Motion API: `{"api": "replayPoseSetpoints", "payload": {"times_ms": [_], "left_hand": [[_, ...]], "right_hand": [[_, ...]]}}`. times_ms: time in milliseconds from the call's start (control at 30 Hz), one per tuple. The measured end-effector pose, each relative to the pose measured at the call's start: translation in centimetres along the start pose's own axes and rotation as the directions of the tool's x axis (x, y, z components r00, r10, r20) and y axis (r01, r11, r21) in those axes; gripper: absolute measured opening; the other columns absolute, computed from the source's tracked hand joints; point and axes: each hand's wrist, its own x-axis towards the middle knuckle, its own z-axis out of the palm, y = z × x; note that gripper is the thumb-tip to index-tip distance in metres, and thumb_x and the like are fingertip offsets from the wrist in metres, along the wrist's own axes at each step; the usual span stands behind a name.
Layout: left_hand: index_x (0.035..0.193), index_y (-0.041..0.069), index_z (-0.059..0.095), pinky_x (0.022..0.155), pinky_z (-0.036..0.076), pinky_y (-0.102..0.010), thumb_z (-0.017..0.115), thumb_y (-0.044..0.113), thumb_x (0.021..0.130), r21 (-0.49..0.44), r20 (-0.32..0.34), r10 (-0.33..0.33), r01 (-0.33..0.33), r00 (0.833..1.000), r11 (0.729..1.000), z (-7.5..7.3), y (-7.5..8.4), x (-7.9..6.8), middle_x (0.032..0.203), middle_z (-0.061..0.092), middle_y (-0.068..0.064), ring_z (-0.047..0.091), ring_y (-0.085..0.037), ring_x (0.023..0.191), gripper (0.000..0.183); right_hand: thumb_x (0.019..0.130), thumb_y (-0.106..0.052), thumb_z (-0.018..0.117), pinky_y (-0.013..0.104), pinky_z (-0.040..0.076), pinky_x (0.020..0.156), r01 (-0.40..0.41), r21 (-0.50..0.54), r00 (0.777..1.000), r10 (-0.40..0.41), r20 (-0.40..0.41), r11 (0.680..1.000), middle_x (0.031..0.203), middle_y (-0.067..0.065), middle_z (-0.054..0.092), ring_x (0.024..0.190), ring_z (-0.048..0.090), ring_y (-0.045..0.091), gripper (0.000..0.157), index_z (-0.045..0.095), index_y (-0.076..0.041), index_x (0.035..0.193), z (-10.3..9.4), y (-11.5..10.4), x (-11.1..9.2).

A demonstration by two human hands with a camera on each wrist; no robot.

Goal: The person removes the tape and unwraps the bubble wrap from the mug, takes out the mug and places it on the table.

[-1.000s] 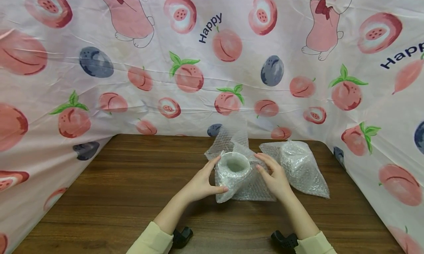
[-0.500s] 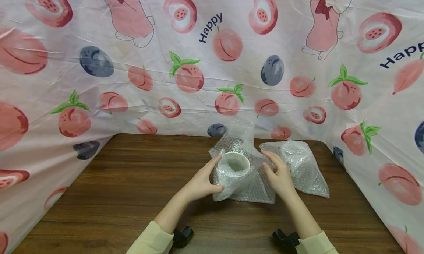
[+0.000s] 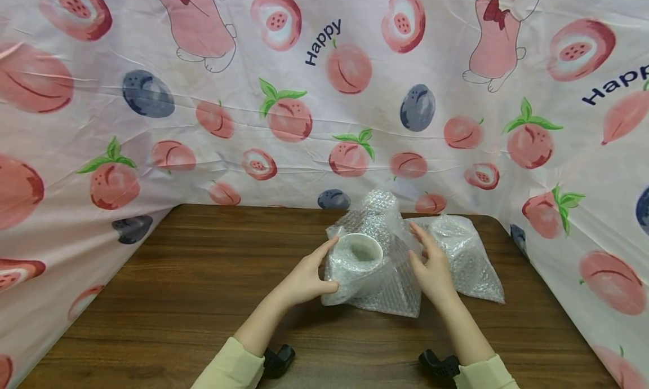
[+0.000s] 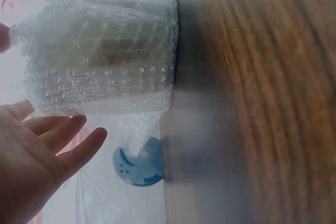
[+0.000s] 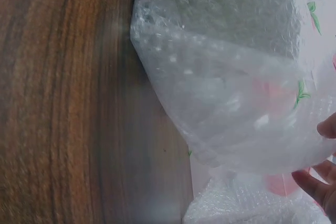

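Observation:
A white cup stands mouth up in the middle of the table, with a sheet of bubble wrap around its sides. My left hand holds the wrapped cup from the left, thumb at the near side and fingers toward the far side. In the left wrist view those fingers lie along the bubbly surface. My right hand holds the loose flap of the wrap on the right between thumb and fingers. Another part of the wrap rises behind the cup. In the right wrist view the flap stretches away from the cup.
A second bubble-wrapped bundle lies right behind my right hand; its contents are hidden. The brown wooden table meets a fruit-print cloth at the back and both sides. Black camera mounts sit at the wrists.
My right hand has shifted a little right and away, drawing the flap outward. The wrap behind the cup has bunched and leaned to the right. The cup has shifted slightly left.

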Motion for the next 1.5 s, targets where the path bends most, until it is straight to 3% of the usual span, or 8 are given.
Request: {"api": "replayPoseSetpoints", "payload": {"times_ms": [167, 333, 667, 833, 967, 1200, 1333, 1500], "left_hand": [[0.152, 0.015, 0.025, 0.087, 0.048, -0.046, 0.066, 0.01, 0.069, -0.018, -0.01, 0.003, -0.004, 1.0, 1.0, -0.3, 0.1, -0.2, 0.149, 0.035, -0.013, 0.051, -0.035, 0.119, 0.093], [0.151, 0.011, 0.027, 0.081, 0.051, -0.041, 0.066, 0.006, 0.069, -0.017, -0.017, 0.024, -0.024, 1.0, 1.0, -0.6, -0.1, -0.2, 0.144, 0.042, -0.014, 0.058, -0.032, 0.11, 0.091], [0.15, 0.01, 0.03, 0.086, 0.05, -0.042, 0.066, 0.001, 0.071, -0.039, -0.039, 0.057, -0.059, 0.998, 0.998, -1.3, -0.6, -0.2, 0.143, 0.043, -0.017, 0.057, -0.028, 0.11, 0.087], [0.149, 0.009, 0.032, 0.086, 0.05, -0.044, 0.066, 0.0, 0.072, -0.043, -0.045, 0.065, -0.066, 0.997, 0.997, -1.6, -0.8, -0.2, 0.142, 0.044, -0.018, 0.054, -0.029, 0.116, 0.085], [0.148, 0.007, 0.033, 0.089, 0.048, -0.048, 0.065, 0.0, 0.072, -0.039, -0.054, 0.071, -0.073, 0.996, 0.997, -1.9, -0.9, -0.1, 0.142, 0.046, -0.015, 0.046, -0.028, 0.127, 0.083], [0.148, 0.007, 0.034, 0.087, 0.049, -0.047, 0.065, 0.001, 0.073, -0.019, -0.072, 0.066, -0.068, 0.995, 0.998, -2.3, -1.3, -0.2, 0.138, 0.051, -0.013, 0.045, -0.026, 0.128, 0.081], [0.147, 0.008, 0.036, 0.088, 0.049, -0.045, 0.066, 0.001, 0.073, -0.007, -0.085, 0.055, -0.056, 0.995, 0.998, -2.5, -1.4, -0.2, 0.137, 0.052, -0.012, 0.045, -0.024, 0.128, 0.08], [0.148, 0.01, 0.034, 0.085, 0.05, -0.043, 0.065, 0.0, 0.074, -0.023, -0.084, 0.038, -0.04, 0.996, 0.999, -2.7, -1.5, -0.3, 0.137, 0.052, -0.012, 0.045, -0.026, 0.127, 0.081]], "right_hand": [[0.079, 0.017, 0.063, 0.056, 0.039, 0.096, 0.057, -0.053, 0.998, -0.057, -0.007, 0.997, 0.133, 0.018, 0.052, 0.12, 0.048, 0.037, 0.068, 0.047, -0.008, 0.14, -0.1, -0.2, 0.0], [0.075, 0.019, 0.066, 0.056, 0.031, 0.103, 0.1, -0.096, 0.995, -0.101, -0.006, 0.99, 0.134, 0.016, 0.049, 0.127, 0.042, 0.037, 0.069, 0.049, -0.006, 0.138, -0.1, -0.1, 0.0], [0.072, 0.022, 0.067, 0.059, 0.041, 0.092, 0.166, -0.155, 0.985, -0.172, -0.028, 0.974, 0.138, 0.019, 0.043, 0.124, 0.042, 0.042, 0.071, 0.051, -0.005, 0.135, -0.3, -0.2, 0.1], [0.063, 0.026, 0.06, 0.062, 0.04, 0.086, 0.303, -0.336, 0.94, -0.338, -0.047, 0.892, 0.145, 0.018, 0.037, 0.123, 0.039, 0.044, 0.075, 0.057, -0.008, 0.13, -0.9, -0.5, 0.4], [0.06, 0.024, 0.058, 0.069, 0.021, 0.1, 0.358, -0.46, 0.923, -0.384, 0.039, 0.812, 0.149, 0.012, 0.035, 0.138, 0.024, 0.038, 0.077, 0.061, -0.012, 0.128, -1.4, -1.1, 0.5], [0.059, 0.017, 0.074, 0.06, 0.0, 0.109, 0.401, -0.626, 0.916, -0.298, 0.268, 0.669, 0.148, 0.012, 0.039, 0.144, 0.01, 0.032, 0.067, 0.067, -0.008, 0.121, -1.8, -2.6, -0.2], [0.062, 0.01, 0.082, 0.056, 0.005, 0.111, 0.435, -0.674, 0.899, -0.245, 0.364, 0.597, 0.138, 0.017, 0.049, 0.142, 0.015, 0.033, 0.059, 0.068, -0.004, 0.118, -1.5, -3.2, -0.8], [0.069, 0.008, 0.079, 0.052, 0.011, 0.112, 0.449, -0.694, 0.884, -0.168, 0.435, 0.563, 0.126, 0.019, 0.059, 0.14, 0.022, 0.034, 0.049, 0.068, -0.001, 0.116, -1.1, -3.3, -1.3]]}}
